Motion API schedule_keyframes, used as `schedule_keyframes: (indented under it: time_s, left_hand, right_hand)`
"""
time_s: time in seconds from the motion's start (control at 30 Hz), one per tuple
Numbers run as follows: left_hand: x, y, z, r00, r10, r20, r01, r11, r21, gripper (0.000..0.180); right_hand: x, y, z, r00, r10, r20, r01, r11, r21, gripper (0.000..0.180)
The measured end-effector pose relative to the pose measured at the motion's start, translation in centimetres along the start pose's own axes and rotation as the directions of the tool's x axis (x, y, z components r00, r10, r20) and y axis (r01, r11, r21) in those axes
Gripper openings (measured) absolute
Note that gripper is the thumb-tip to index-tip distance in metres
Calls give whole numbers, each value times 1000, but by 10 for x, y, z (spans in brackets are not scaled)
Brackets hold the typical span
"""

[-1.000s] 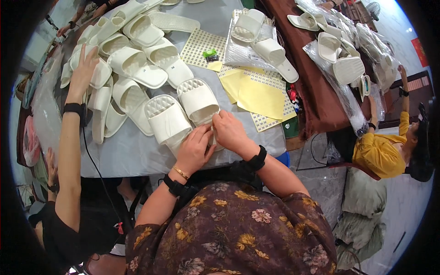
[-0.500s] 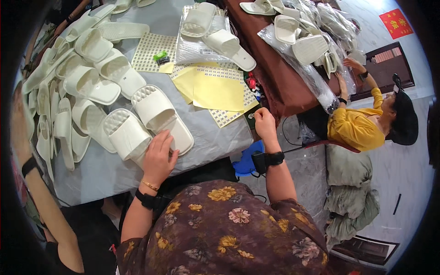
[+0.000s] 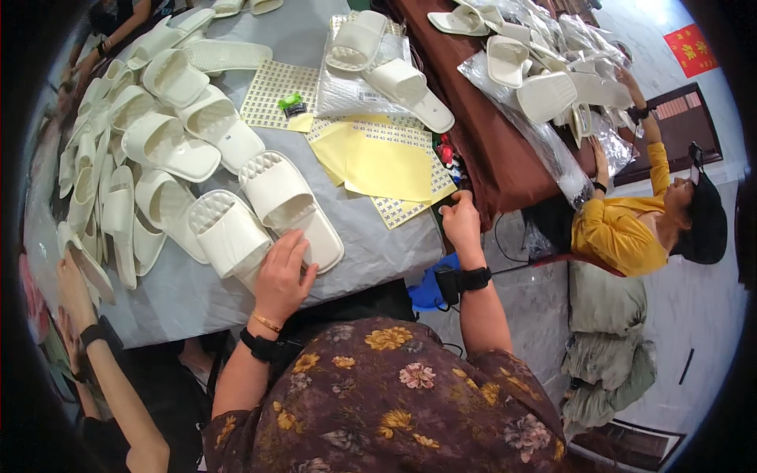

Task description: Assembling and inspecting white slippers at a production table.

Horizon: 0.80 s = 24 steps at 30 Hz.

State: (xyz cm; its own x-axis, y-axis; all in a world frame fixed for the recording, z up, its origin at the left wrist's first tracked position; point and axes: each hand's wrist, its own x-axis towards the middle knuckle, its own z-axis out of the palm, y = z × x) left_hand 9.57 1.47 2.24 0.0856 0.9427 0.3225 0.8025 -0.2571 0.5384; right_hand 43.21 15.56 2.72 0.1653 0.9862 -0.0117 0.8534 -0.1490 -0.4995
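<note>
Two cream slippers lie side by side at the table's near edge, the left slipper [image 3: 230, 234] and the right slipper [image 3: 290, 211]. My left hand [image 3: 282, 272] rests on their near ends, fingers stretched out and fairly flat. Off the table's right corner, my right hand [image 3: 461, 225] is closed, with thumb and forefinger together. Whatever may be between those fingertips is too small to make out. Close to that hand lie a yellow backing sheet [image 3: 386, 165] and a sheet of small printed stickers [image 3: 390, 211].
Piled cream slippers [image 3: 169, 146] cover the table's left side. A bubble-wrap bag [image 3: 339, 94] carries two more. Another sticker sheet [image 3: 264, 91] has a small green-and-black item [image 3: 292, 105] on it. Co-workers' hands [image 3: 75, 288] work at left; a person in yellow [image 3: 623, 236] sits right.
The view has shifted slightly, while my hands keep nearly the same places. At left, a co-worker's hand is now at a slipper. The person in yellow has reached farther out with one arm.
</note>
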Motion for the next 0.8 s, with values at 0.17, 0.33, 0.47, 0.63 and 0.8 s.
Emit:
schedule_keyframes:
  time_s: [0.17,0.33,0.47,0.63,0.8]
  left_hand:
    - [-1,-1,2,1000,1,-12,-1,1000,-8,44]
    - [2,2,-2,999,31,-23,-31,999,8,44]
    - [2,-2,0,999,24,-29,-24,1000,7,43]
    - [2,-1,0,999,18,-34,-17,1000,3,43]
    - [1,0,-2,999,24,-22,-24,1000,-4,43]
  right_hand:
    - [-9,-3,1,991,-69,-118,62,997,-55,25]
    - [2,-28,-4,953,-247,-178,256,966,32,16]
    - [13,-49,5,906,-401,-134,410,911,46,16]
    - [12,-69,19,841,-537,-67,541,839,61,20]
    - [12,-100,28,806,-592,18,585,800,133,21]
